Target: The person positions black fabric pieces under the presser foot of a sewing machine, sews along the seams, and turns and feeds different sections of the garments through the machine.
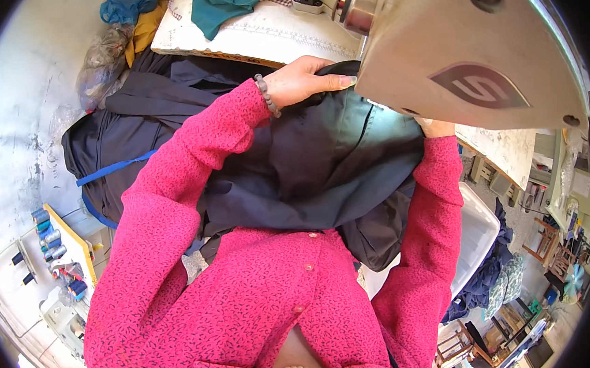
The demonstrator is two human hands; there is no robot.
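Observation:
My left hand (pixel 305 81) lies flat on a dark navy garment (pixel 321 161), fingers stretched toward the head of a grey sewing machine (pixel 463 49). A bead bracelet circles that wrist. My right hand (pixel 435 128) is mostly hidden under the machine head, resting on the same cloth; only its heel and wrist show. Both arms wear a pink patterned sleeve. The garment is bunched over my lap and runs under the machine.
More dark fabric with blue straps (pixel 113 169) is piled at the left. A white table (pixel 257 29) carries teal cloth (pixel 228 4). Thread spools (pixel 53 242) stand on a yellow rack at lower left. A white tub (pixel 480 232) sits at the right, with cloth beside it.

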